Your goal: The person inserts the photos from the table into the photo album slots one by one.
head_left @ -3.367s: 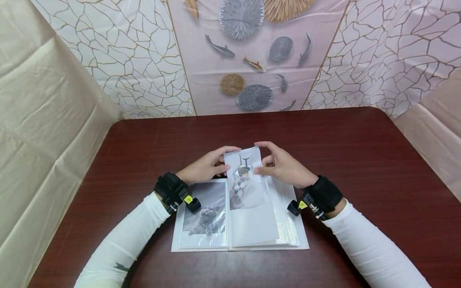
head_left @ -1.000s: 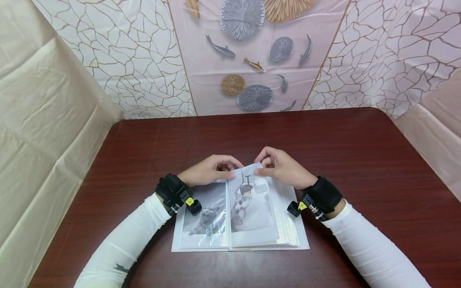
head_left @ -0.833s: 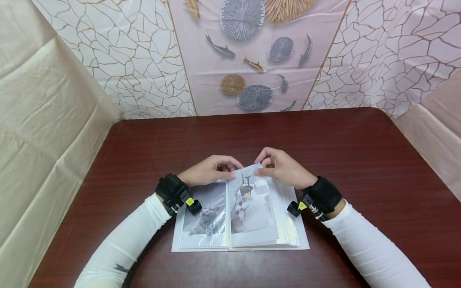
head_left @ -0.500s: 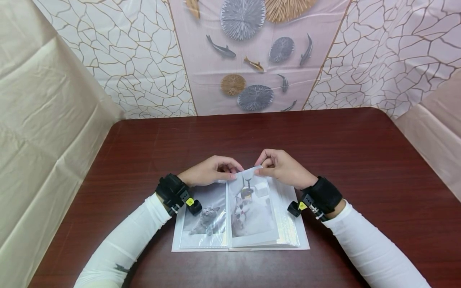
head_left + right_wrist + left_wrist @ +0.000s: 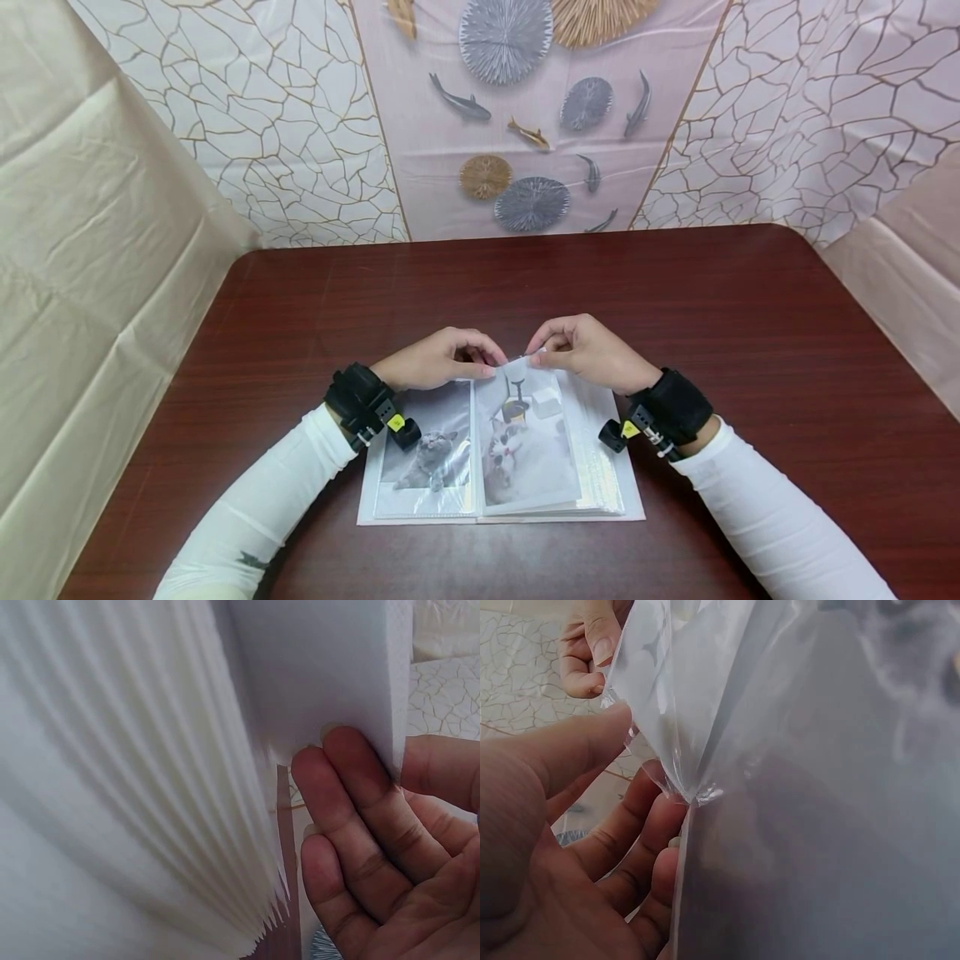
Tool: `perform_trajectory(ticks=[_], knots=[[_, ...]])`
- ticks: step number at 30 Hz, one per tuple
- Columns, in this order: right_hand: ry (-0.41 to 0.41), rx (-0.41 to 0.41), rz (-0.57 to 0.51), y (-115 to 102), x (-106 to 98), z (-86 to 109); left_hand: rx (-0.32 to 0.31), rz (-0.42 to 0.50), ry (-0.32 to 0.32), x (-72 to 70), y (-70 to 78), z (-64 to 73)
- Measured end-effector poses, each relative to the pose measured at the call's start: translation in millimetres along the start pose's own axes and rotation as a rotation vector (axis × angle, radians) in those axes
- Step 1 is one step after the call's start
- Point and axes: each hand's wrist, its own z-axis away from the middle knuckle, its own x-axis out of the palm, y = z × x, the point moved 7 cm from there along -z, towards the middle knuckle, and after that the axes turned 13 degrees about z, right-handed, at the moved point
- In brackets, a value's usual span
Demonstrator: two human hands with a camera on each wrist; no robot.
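An open photo album (image 5: 630, 503) with clear plastic sleeves lies before me. On its right page a cat photo (image 5: 538, 454) sits almost wholly inside its sleeve, its top edge at my fingers. My left hand (image 5: 442, 358) pinches the sleeve's top edge near the spine; the left wrist view shows the crinkled clear plastic sleeve (image 5: 662, 705) between thumb and fingers. My right hand (image 5: 592, 354) pinches the photo's top right part, with thumb in front and fingers behind in the right wrist view. Another cat photo (image 5: 435, 458) fills the left page.
The album rests on a dark red-brown wooden table (image 5: 720, 333). Several more album pages (image 5: 142, 750) are stacked under the right-hand one. A patterned curtain (image 5: 300, 125) hangs behind the table, and a cream cloth (image 5: 97, 292) hangs at the left.
The cat photo has slid down into the sleeve toward the page's bottom. Both hands have come down with it, and the right fingertips have shifted slightly left along its top edge.
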Motion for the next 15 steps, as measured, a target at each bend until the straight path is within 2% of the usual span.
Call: perform_trajectory(ticks=[9,12,15], knots=[[-0.001,-0.013,0.001,-0.2,0.7,0.7,-0.003,-0.08,-0.021,-1.9,-0.1,5.3],[0.0,-0.009,0.006,-0.6,0.1,1.2,0.005,-0.142,-0.012,-7.1,1.9,11.5],[0.008,-0.005,0.019,-0.3,-0.4,0.8,0.008,-0.242,0.022,-15.6,6.9,20.2]])
